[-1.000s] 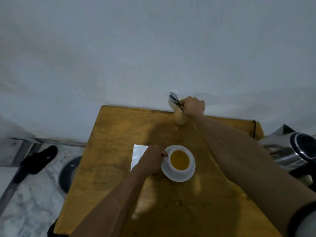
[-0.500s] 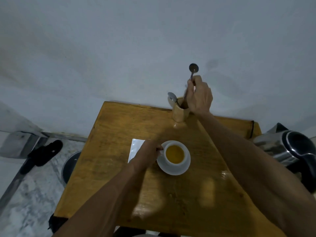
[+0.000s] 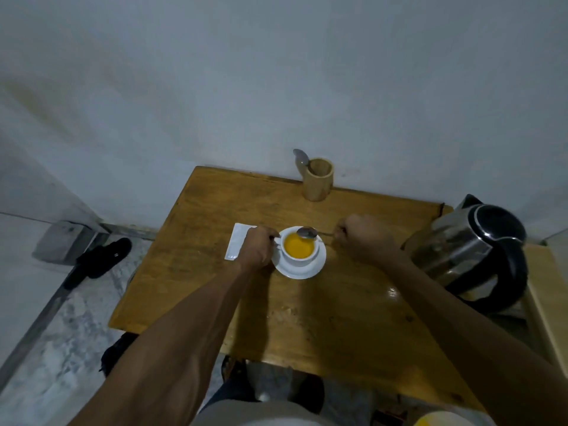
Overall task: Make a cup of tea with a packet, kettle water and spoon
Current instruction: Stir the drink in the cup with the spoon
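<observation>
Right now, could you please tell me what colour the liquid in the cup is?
Bright orange-yellow liquid fills the white cup, clearest in the head view.

Two spoons: one (image 3: 307, 233) over the cup, one (image 3: 300, 157) in the wooden holder (image 3: 318, 179). One cup (image 3: 299, 250) of orange tea, one saucer (image 3: 302, 269). One white packet (image 3: 237, 241). One kettle (image 3: 473, 253). One counter (image 3: 322, 318). Two hands: left (image 3: 258, 249), right (image 3: 364, 238). One dark sandal (image 3: 98, 261) on floor.
</observation>
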